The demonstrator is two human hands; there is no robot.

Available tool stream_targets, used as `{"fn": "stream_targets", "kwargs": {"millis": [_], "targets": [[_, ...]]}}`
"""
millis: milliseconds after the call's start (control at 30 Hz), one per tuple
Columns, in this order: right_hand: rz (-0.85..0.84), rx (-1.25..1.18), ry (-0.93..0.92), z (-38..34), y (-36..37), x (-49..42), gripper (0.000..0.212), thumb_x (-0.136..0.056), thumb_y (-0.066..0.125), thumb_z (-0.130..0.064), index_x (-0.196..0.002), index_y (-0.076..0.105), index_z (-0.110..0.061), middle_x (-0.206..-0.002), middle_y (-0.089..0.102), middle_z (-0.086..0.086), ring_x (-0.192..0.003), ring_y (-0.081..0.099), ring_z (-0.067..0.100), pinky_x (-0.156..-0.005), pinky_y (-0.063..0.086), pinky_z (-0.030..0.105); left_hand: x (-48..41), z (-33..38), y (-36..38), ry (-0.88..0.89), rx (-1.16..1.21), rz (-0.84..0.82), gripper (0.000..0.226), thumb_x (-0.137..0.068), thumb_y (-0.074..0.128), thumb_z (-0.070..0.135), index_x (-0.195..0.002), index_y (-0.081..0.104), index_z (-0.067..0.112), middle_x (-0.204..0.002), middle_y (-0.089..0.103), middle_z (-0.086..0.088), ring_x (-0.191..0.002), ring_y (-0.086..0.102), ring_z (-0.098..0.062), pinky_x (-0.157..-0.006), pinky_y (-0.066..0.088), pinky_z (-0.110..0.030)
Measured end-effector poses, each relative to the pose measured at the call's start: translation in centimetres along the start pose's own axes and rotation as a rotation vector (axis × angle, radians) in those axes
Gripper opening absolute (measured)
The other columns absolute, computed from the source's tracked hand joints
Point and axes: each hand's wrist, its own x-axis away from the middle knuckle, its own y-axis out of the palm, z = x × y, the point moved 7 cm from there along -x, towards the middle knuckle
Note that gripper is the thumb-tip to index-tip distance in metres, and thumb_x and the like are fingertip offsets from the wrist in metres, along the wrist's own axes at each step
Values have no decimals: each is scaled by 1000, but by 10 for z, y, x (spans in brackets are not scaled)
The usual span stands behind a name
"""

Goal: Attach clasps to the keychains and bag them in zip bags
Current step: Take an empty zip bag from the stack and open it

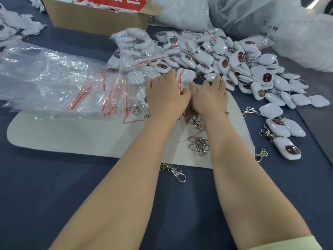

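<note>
Zip bag (180,86) holding keychain (186,76), pinched by left hand (167,95).

mat (72,134) on table (54,186) | zip bags (54,83) over mat's far left | keychain heap (234,65) behind and right of mat | cardboard box (93,17) far back left | sacks (297,33) back right | clasps (199,145) on mat's right part | left hand (166,95), right hand (210,95) side by side at mat's far edge, left gripping a bagged keychain (183,78)
</note>
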Motion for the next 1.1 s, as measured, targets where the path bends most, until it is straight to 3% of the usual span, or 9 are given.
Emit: {"fn": "stream_targets", "kwargs": {"millis": [167, 300, 367, 467, 600, 700, 833, 967, 1100], "targets": [[24, -25, 38, 2, 0, -2, 74, -100, 25, -54, -150, 24, 1, -163, 4, 9, -149, -2, 24, -119, 4, 41, 0, 0, 1, 1, -4, 17, 30, -83, 53, 32, -104, 56, 11, -100, 66, -8, -102, 55, -30, -94, 33, -35], [197, -183, 28, 3, -15, -1, 64, -101, 34, -47, -147, 32, -2, -159, 18, 10, -147, 9, 28, -118, 7, 40, -1, -2, 3, 7, -7, 5, 28, -83, 52, 31, -104, 55, 12, -101, 65, -6, -103, 54, -29, -96, 32, -35], [330, -364, -29, 2, -27, 1, 52, -101, 43, -35, -142, 40, -3, -150, 30, 15, -139, 26, 28, -115, 16, 28, -1, -2, 3, 5, 1, 3, 27, -82, 53, 31, -102, 55, 12, -100, 64, -6, -101, 54, -29, -96, 33, -36], [427, -760, -73, 3, -37, 5, 33, -96, 54, -13, -126, 49, -1, -130, 42, 13, -111, 46, 19, -91, 33, 3, -1, -2, 4, 1, 15, 1, 27, -82, 53, 31, -101, 55, 12, -98, 64, -6, -100, 54, -28, -96, 33, -35], [267, -1202, 7, 4, -26, 1, 27, -91, 54, 1, -112, 41, -12, -111, 51, 8, -84, 63, 16, -83, 56, 29, -1, -2, 4, -1, 9, 0, 26, -82, 52, 31, -101, 55, 12, -98, 64, -6, -101, 54, -28, -96, 32, -35], [119, -1399, 118, 6, -12, -3, 34, -91, 60, -4, -118, 41, -12, -97, 55, 3, -63, 58, 4, -70, 51, 19, -1, -2, 4, -1, 19, 3, 26, -82, 53, 31, -101, 55, 12, -96, 64, -5, -100, 54, -28, -97, 33, -36], [0, -1615, 172, 6, -7, -5, 6, -93, 61, -8, -98, 62, -5, -76, 59, 1, -62, 51, 8, -60, 45, 18, -1, -3, 4, -1, 26, 7, 29, -83, 53, 32, -104, 56, 13, -97, 64, -4, -100, 54, -27, -98, 32, -36], [-117, -1835, 171, -4, -7, -1, 7, -99, 53, -15, -95, 56, -10, -93, 59, 7, -80, 61, 20, -63, 55, 27, -1, -3, 4, 0, 14, 8, 29, -84, 53, 32, -105, 55, 12, -100, 64, -5, -102, 54, -27, -98, 31, -35], [-92, -1732, 139, -10, -8, 3, 9, -100, 50, -15, -101, 51, -6, -91, 60, 12, -61, 64, 16, -58, 55, 23, -1, -3, 5, 4, 3, 10, 31, -85, 52, 33, -107, 55, 12, -103, 65, -5, -105, 54, -27, -98, 31, -36]]}}
